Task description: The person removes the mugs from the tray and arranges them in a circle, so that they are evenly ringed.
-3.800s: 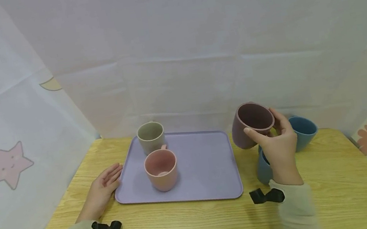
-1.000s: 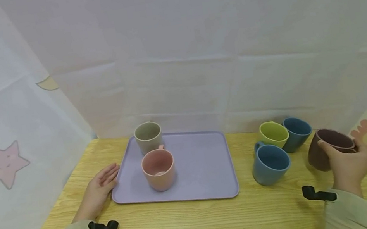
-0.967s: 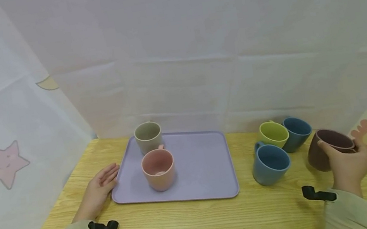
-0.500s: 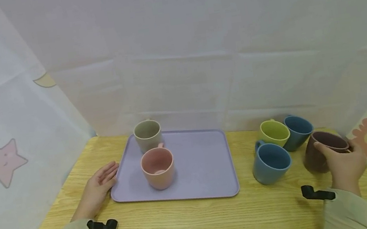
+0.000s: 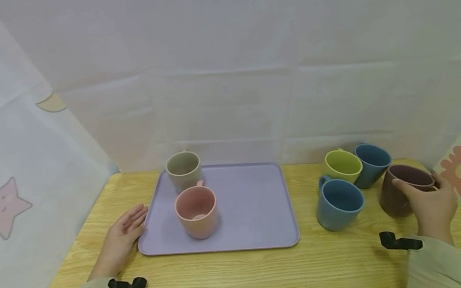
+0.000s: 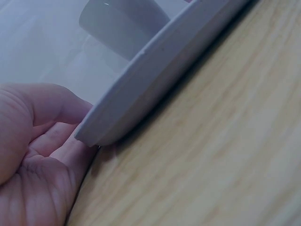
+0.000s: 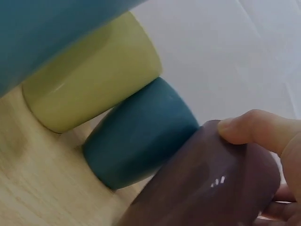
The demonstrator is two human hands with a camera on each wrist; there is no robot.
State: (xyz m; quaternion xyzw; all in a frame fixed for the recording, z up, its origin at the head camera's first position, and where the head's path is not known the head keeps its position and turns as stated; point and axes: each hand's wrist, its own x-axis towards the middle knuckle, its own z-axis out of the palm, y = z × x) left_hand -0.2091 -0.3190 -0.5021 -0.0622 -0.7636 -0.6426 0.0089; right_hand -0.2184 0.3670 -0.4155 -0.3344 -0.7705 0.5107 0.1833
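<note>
At the table's right side, my right hand [image 5: 434, 206] grips a dark purple-brown mug [image 5: 395, 197] by its upper wall, thumb at the near left of the rim and fingers round the far side. It stands upright beside a dark blue mug [image 5: 372, 166]; in the right wrist view the purple-brown mug [image 7: 211, 174] overlaps the dark blue one. A yellow-green mug [image 5: 344, 167] and a lighter blue mug [image 5: 339, 210] are just left of these. My left hand [image 5: 119, 241] lies with loose fingers against the left edge of a lilac tray [image 5: 249, 200].
On the tray's left half stand a pink mug [image 5: 199, 224] and a grey-beige mug [image 5: 185, 177], close together. White cloth [image 5: 221, 81] hangs behind the wooden table [image 5: 250, 284] and at both sides.
The purple-brown mug went from above the other mugs to the table at the far right. Over the last second my right hand slid it slightly left. My left hand stayed by the tray.
</note>
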